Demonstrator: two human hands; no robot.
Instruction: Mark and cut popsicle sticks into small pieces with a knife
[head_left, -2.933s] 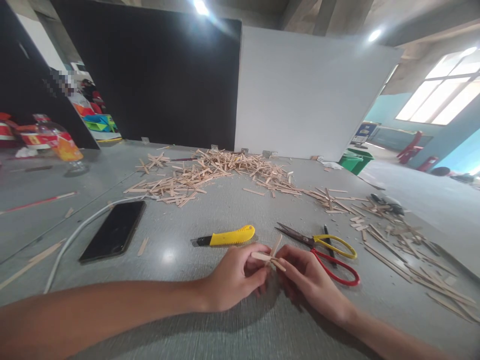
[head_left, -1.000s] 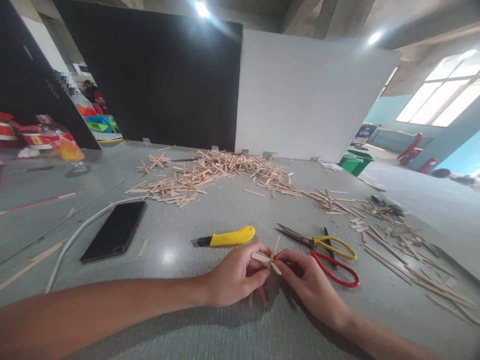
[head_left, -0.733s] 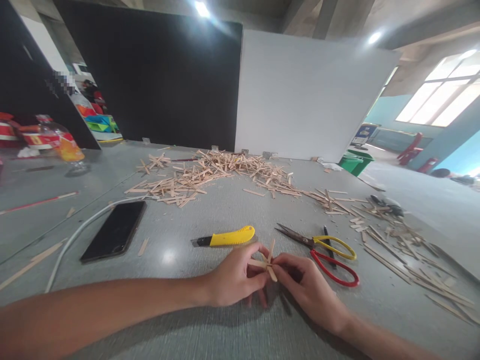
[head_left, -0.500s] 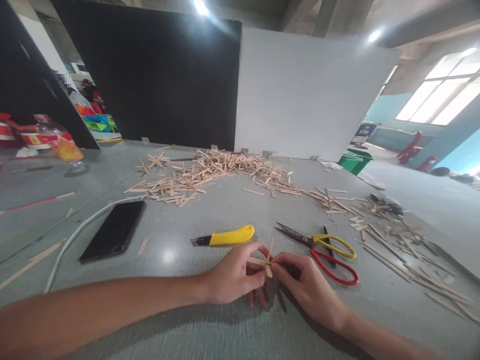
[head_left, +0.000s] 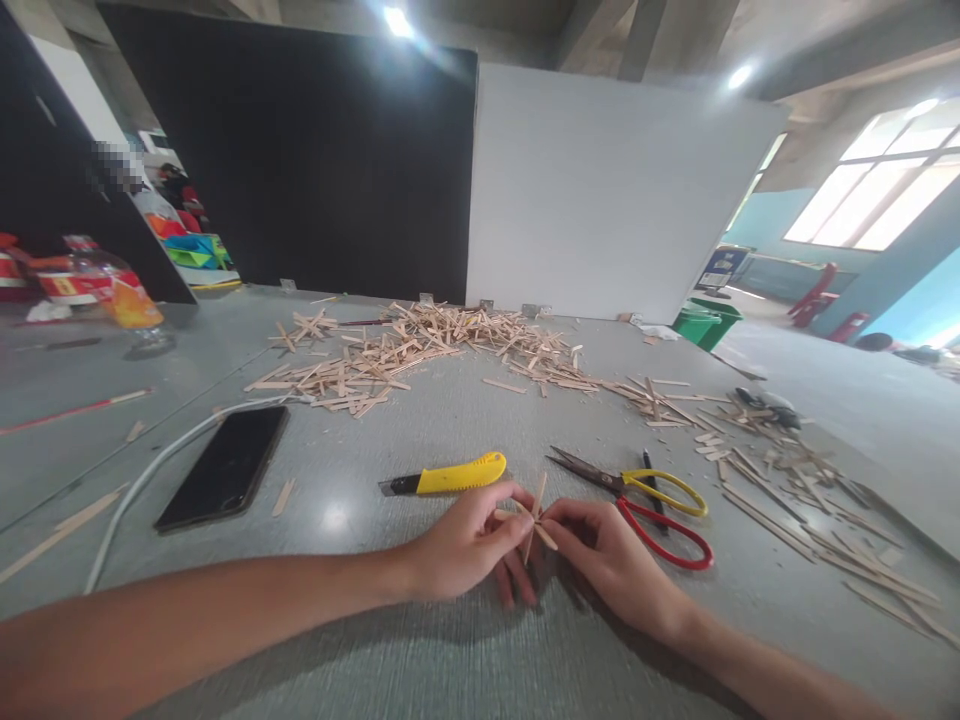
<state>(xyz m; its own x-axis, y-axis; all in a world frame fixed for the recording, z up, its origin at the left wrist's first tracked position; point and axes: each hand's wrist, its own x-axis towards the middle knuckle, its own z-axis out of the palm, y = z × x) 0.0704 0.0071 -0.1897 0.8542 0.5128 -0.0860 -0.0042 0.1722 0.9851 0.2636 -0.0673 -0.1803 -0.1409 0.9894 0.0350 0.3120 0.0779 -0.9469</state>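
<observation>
Just above the table's near side, several small wooden sticks [head_left: 538, 492] cross one another at a common middle, their ends pointing different ways. My left hand [head_left: 480, 540] pinches them between thumb and fingers from the left. From the right, the thumb and fingertips of my right hand [head_left: 600, 555] close on the crossing; the fingertips partly hide where the sticks meet. Behind my left hand lies a yellow utility knife [head_left: 457, 474] with its blade out to the left. Scissors [head_left: 630, 490] with one yellow and one red handle rest beyond my right hand, over a black pen [head_left: 649, 462].
A long heap of wooden sticks [head_left: 465, 330] spreads across the back, with more loose strips [head_left: 817, 510] at the right. To the left lie a phone [head_left: 225, 468] and a white cable [head_left: 127, 490]. A drink bottle [head_left: 131, 300] stands at far left. Black and white panels [head_left: 585, 190] rise behind.
The crossed sticks have turned between my fingers, and their ends fan out more widely. My left thumb has moved up toward the crossing. Both hands keep their pinch.
</observation>
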